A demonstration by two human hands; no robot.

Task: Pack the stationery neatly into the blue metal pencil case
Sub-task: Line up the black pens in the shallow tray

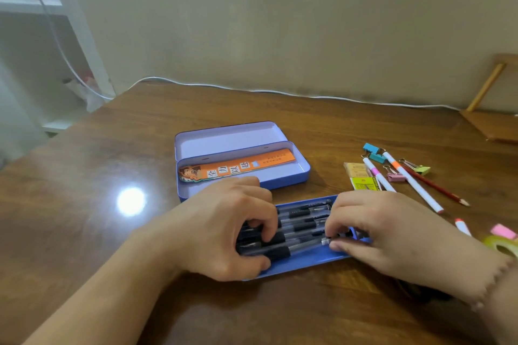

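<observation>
Both hands curl over black pens (pixel 301 225) in the blue tray (pixel 308 259). The left hand (pixel 224 230) presses them; the right hand (pixel 372 230) pinches one pen's tip. Behind the tray sits the open pencil case (pixel 280 180).

Two bare forearms enter from the near edge, one at the left and one at the right. No sleeves are visible on either arm up to the frame edge. The left hand (pixel 224 228) carries no ring, watch or band on any part in view. The right hand (pixel 392 235) likewise shows no ring on the visible fingers. A thin bracelet (pixel 492 281) of small pale pink beads circles the right wrist, the beads evenly sized and closely strung. Fingernails are short and unpainted where they can be made out.
</observation>
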